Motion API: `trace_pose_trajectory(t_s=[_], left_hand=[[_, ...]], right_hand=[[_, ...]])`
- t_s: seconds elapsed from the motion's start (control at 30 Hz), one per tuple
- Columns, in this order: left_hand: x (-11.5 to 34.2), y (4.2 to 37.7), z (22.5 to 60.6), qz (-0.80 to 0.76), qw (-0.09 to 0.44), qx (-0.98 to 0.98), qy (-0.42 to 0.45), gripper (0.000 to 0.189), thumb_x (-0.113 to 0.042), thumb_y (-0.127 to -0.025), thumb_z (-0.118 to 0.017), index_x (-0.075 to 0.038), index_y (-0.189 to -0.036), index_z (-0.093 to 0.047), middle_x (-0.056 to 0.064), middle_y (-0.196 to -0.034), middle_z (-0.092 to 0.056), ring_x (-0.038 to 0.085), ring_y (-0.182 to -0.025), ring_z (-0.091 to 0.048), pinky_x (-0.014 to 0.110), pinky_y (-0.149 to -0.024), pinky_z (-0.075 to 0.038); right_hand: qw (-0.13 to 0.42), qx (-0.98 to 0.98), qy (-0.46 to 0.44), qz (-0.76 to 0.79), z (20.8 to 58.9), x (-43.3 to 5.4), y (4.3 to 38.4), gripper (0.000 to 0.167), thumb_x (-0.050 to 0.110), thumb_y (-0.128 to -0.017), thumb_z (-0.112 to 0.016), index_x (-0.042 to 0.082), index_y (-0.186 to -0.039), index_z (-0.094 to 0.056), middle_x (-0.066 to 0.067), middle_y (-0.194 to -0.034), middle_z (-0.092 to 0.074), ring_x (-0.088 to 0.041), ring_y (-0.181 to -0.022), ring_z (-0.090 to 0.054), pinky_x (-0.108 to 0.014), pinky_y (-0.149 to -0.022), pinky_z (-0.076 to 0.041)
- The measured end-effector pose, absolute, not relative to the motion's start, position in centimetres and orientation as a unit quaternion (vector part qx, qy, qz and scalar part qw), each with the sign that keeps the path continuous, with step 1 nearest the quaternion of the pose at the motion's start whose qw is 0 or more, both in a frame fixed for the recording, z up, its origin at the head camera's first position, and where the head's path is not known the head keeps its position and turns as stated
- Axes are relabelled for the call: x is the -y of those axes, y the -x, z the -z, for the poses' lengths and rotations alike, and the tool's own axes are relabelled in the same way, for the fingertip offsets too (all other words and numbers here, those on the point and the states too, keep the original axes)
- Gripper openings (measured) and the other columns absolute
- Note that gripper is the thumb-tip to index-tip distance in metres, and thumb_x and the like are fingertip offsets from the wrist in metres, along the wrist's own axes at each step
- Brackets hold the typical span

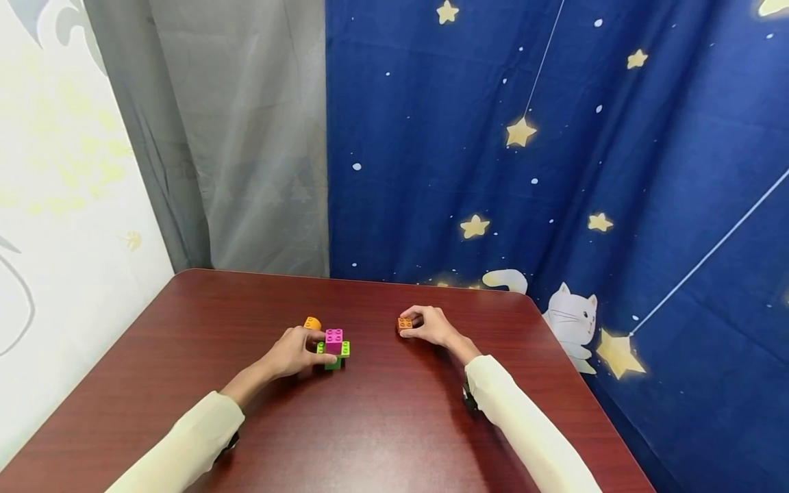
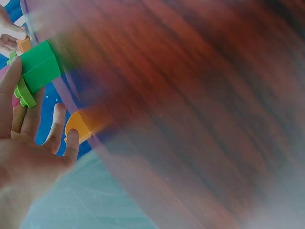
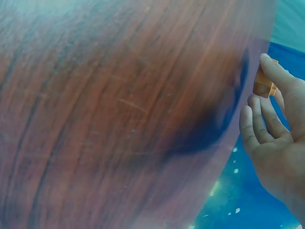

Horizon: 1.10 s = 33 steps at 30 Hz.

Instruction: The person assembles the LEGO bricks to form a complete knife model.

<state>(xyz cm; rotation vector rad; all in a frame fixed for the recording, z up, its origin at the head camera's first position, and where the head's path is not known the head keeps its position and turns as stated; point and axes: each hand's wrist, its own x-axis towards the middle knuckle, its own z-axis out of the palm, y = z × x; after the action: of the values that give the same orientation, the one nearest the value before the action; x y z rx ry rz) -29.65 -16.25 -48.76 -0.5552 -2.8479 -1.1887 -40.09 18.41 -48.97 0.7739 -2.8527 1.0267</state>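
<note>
My left hand (image 1: 297, 352) grips a small stack of toy bricks between thumb and fingers. On top of the stack is a magenta brick (image 1: 333, 339), over a lime green piece (image 1: 345, 349) with studs on both sides. A darker green brick (image 2: 42, 67) forms the bottom. Just behind the left hand lies a yellow-orange brick with a rounded side (image 1: 313, 322); in the left wrist view a fingertip overlaps it. Farther right, my right hand (image 1: 433, 326) pinches an orange studded brick (image 1: 404, 324) between thumb and fingers, at or just above the table; contact cannot be told.
Both hands are over a dark red-brown wooden table (image 1: 382, 424). Beyond its far edge hangs a blue curtain (image 1: 419, 171) with stars, beside a grey curtain (image 1: 259, 137). A white patterned surface (image 1: 74, 205) borders the left side.
</note>
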Motion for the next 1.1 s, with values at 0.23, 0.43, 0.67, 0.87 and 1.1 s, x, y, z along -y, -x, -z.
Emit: trace_pose_trajectory(t_s=[0.23,0.43,0.67,0.87,1.1], left_hand=[[16.0,29.9,48.8,0.380,0.007,0.907,0.181,0.052,-0.036,-0.083,-0.089,-0.002,-0.121,-0.076,0.001,-0.101,-0.075,0.015,-0.084,-0.059,0.030,-0.076,-0.051],[16.0,30.1,48.7,0.373,0.007,0.909,0.185,0.054,-0.037,-0.084,-0.089,0.000,-0.121,-0.075,0.001,-0.100,-0.074,0.017,-0.086,-0.060,0.033,-0.078,-0.052],[15.9,30.3,48.9,0.373,0.004,0.910,0.184,0.056,-0.038,-0.083,-0.089,0.000,-0.123,-0.074,0.002,-0.101,-0.075,0.014,-0.086,-0.060,0.033,-0.080,-0.053],[16.1,30.4,49.0,0.373,0.002,0.910,0.180,0.059,-0.038,-0.083,-0.089,0.001,-0.124,-0.073,0.004,-0.105,-0.075,0.016,-0.088,-0.061,0.036,-0.082,-0.053],[16.1,30.5,49.1,0.374,0.002,0.909,0.183,0.058,-0.038,-0.083,-0.089,0.001,-0.123,-0.073,0.004,-0.104,-0.075,0.018,-0.087,-0.061,0.036,-0.080,-0.054]], right_hand=[[0.022,0.907,-0.280,-0.313,47.3,-17.5,39.5,0.036,0.020,-0.082,-0.091,0.013,-0.114,-0.077,-0.001,-0.097,-0.074,-0.012,-0.089,-0.068,-0.027,-0.082,-0.055],[0.021,0.897,-0.309,-0.315,45.9,-16.5,38.7,0.036,0.021,-0.083,-0.090,0.014,-0.116,-0.076,0.000,-0.097,-0.073,-0.017,-0.091,-0.067,-0.033,-0.082,-0.056],[0.021,0.886,-0.330,-0.324,44.7,-15.3,37.7,0.037,0.020,-0.083,-0.090,0.012,-0.116,-0.076,-0.002,-0.098,-0.073,-0.022,-0.094,-0.068,-0.032,-0.079,-0.058],[0.008,0.874,-0.346,-0.341,44.0,-14.3,36.9,0.038,0.020,-0.084,-0.089,0.010,-0.118,-0.075,-0.004,-0.098,-0.073,-0.025,-0.092,-0.069,-0.025,-0.075,-0.057],[0.016,0.869,-0.361,-0.338,43.6,-13.2,36.4,0.038,0.020,-0.084,-0.089,0.011,-0.118,-0.075,-0.003,-0.097,-0.073,-0.021,-0.088,-0.070,-0.021,-0.074,-0.056]])
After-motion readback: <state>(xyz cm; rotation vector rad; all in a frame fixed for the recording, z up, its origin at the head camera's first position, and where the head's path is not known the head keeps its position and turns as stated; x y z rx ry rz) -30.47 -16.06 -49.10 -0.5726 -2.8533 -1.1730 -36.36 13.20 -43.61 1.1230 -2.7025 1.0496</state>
